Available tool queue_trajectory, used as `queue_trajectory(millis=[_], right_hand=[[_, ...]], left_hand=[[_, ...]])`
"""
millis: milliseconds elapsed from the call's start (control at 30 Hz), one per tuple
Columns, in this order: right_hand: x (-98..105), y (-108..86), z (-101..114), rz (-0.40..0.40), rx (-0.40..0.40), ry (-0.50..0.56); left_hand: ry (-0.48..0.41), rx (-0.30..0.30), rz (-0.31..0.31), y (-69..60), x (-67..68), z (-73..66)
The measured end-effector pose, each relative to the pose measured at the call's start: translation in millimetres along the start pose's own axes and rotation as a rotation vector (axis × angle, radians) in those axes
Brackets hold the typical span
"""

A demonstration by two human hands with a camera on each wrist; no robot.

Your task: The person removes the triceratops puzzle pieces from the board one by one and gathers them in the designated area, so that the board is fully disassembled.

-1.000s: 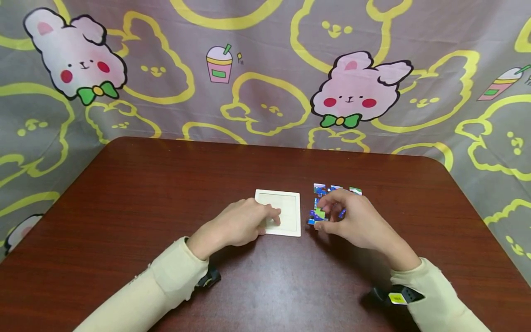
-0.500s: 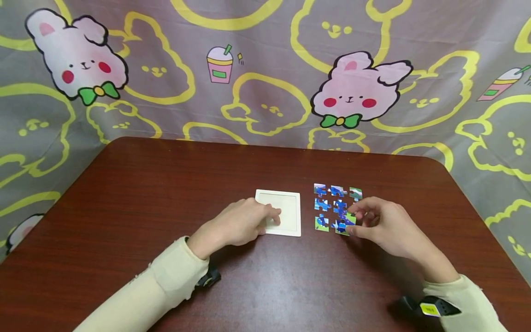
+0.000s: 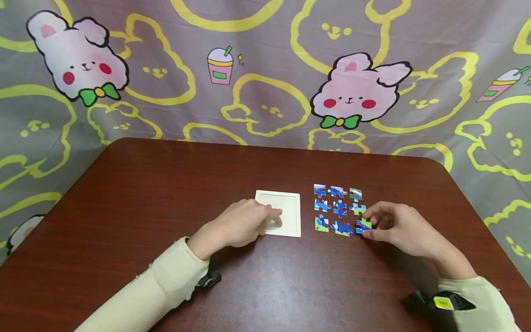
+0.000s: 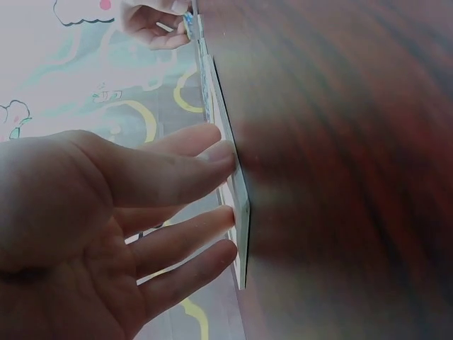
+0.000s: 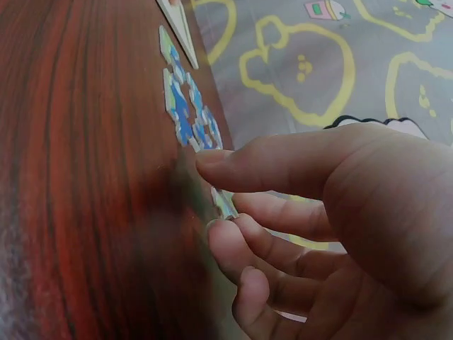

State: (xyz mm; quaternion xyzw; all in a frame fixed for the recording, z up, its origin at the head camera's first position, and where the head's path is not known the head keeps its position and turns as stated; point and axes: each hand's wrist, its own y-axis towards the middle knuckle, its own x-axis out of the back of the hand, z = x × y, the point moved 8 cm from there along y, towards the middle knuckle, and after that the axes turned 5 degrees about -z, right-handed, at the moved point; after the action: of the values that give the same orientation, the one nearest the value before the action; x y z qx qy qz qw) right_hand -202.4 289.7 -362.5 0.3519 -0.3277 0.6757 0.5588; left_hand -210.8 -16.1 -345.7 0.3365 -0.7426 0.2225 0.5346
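My left hand [image 3: 242, 221] rests its fingertips on a shallow cream puzzle tray [image 3: 292, 193], holding nothing. In the left wrist view, the fingers [image 4: 180, 244] are loosely extended against the tray's edge [image 4: 241, 212]. My right hand [image 3: 408, 228] pinches a blue, purple and green jigsaw piece [image 3: 363, 226] between thumb and fingers, at the near right corner of a spread of pieces. Whether it touches the table, I cannot tell. Several other pieces lie apart in rows, among them a blue and green near-middle piece [image 3: 343, 228] and a near-left piece [image 3: 321, 223]. In the right wrist view, the thumb [image 5: 241, 166] hides much of the pinched piece.
The dark red-brown wooden table [image 3: 265, 286] extends around the tray and pieces. Behind it hangs a grey curtain [image 3: 269, 50] printed with rabbits and yellow outlines. A black band [image 3: 452, 302] with a yellow label sits on my right wrist.
My right hand has moved right and slightly nearer, carrying the jigsaw piece from the left of the spread to its near right corner. The left hand stays on the tray.
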Motion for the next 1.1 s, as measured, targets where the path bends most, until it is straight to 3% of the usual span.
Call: queue_trajectory(millis=[300,1100], right_hand=[[-4.7,-0.4,-2.7,0.010,0.016,0.045],[-3.5,-3.1,-7.5,0.014,-0.015,0.041]], left_hand=[[-0.005,-0.007,0.008,0.6,0.3,-0.6],[-0.005,0.009,0.030,-0.7,-0.1,0.7]])
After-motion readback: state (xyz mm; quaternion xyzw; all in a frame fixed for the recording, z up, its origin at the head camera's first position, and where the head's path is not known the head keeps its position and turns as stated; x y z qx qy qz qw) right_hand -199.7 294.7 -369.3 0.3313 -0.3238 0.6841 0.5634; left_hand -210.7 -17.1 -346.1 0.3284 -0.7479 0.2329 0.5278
